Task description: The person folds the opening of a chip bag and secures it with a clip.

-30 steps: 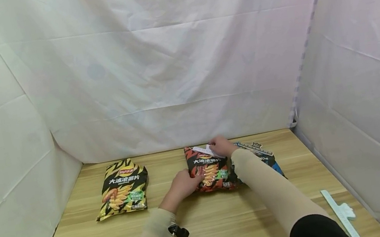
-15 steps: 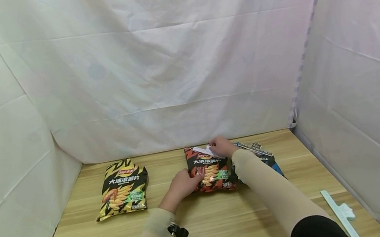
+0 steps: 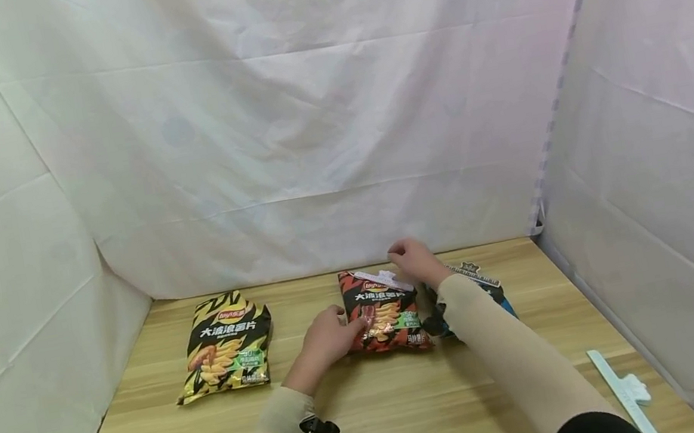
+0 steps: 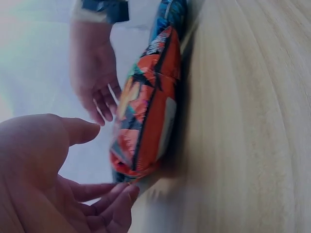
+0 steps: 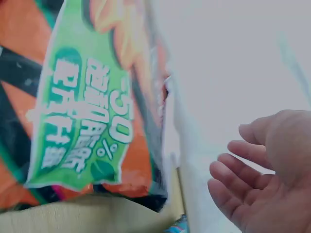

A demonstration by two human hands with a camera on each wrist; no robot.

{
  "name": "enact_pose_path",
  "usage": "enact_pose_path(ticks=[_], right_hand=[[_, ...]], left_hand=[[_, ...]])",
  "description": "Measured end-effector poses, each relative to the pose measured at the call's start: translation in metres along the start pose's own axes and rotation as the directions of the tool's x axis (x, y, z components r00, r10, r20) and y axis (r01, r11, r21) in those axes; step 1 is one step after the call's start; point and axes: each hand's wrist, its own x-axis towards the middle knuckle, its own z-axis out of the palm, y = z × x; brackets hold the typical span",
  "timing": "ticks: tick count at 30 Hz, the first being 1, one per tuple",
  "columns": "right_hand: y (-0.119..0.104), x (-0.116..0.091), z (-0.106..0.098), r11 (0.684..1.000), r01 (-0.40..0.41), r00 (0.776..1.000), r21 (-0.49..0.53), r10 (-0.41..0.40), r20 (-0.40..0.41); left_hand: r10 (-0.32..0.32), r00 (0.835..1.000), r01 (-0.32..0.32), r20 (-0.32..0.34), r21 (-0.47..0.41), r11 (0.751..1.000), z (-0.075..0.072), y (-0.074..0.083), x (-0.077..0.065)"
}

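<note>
A red and black bag of potato chips (image 3: 387, 323) lies at the back middle of the table, its top corner held in a white bag clip (image 3: 388, 280). By its left edge is my left hand (image 3: 326, 336). In the left wrist view this hand's thumb stands off the bag (image 4: 146, 109), while the loosely bent fingers reach its near corner. My right hand (image 3: 420, 262) hovers just beyond the clip's right end with nothing in it. The right wrist view shows its relaxed fingers (image 5: 238, 179) apart from the bag.
To the right lies a blue and black chip bag (image 3: 505, 303) with a dark clip (image 3: 475, 274), partly hidden by my right arm. A yellow chip bag (image 3: 225, 344) lies at the left. A pale green clip (image 3: 618, 385) rests near the right edge. White cloth walls surround the table.
My right hand has let go of the white clip and moved up and right. The left hand has eased slightly left, its thumb coming off the red bag. The clip stays on the bag.
</note>
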Motion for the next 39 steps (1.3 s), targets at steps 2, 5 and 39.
enact_pose_path(ticks=[2, 5, 39], right_hand=[[-0.001, -0.01, -0.004, 0.999, 0.018, 1.0, 0.04, -0.018, -0.007], [-0.001, -0.028, -0.007, 0.997, 0.045, 0.999, 0.057, -0.045, 0.002], [0.001, -0.152, 0.024, 0.981, 0.15, 0.987, 0.12, -0.155, 0.033]], left_hand=[[0.012, 1.0, -0.012, -0.008, -0.038, 0.999, -0.005, 0.001, -0.004], [0.052, 0.999, -0.053, -0.015, -0.094, 0.994, -0.012, 0.003, -0.008], [0.197, 0.98, -0.19, 0.002, -0.254, 0.948, -0.033, -0.031, -0.054]])
